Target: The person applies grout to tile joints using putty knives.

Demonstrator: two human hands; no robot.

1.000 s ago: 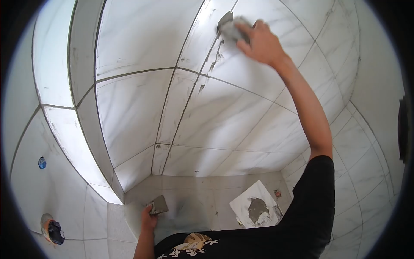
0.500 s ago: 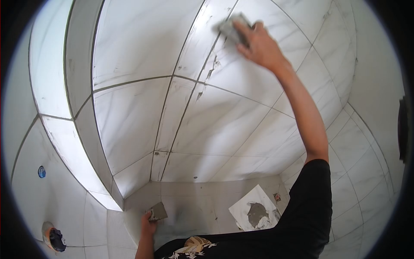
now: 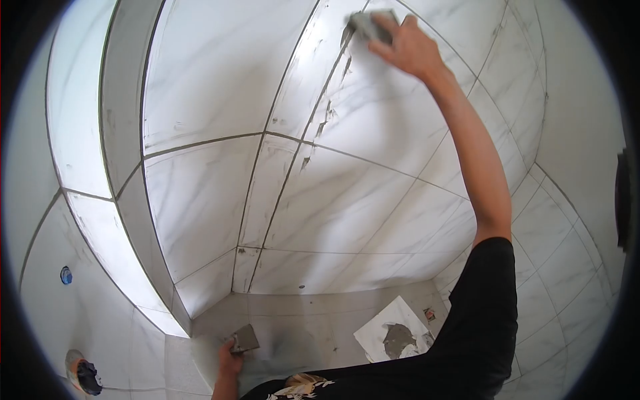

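My right hand point(image 3: 412, 52) is raised high on the tiled wall point(image 3: 333, 193), its fingers closed on a flat grey scraper point(image 3: 375, 28). The scraper lies at a dark joint between tiles and is partly blurred. Smears of grey grout run down along that joint below it. Low at the left, my left hand point(image 3: 230, 360) grips a small square scraper point(image 3: 245, 339) with grey material on its blade, held away from the wall.
On the floor at the lower right is a white square board point(image 3: 417, 320) bearing a grey mound of paste. A pipe opening point(image 3: 87, 377) and a blue-rimmed hole point(image 3: 66, 275) are in the left wall. A dark object point(image 3: 623, 200) stands at the far right.
My right hand and its scraper have moved slightly up and to the right along the joint. The wall and floor appear a little lower in the view.
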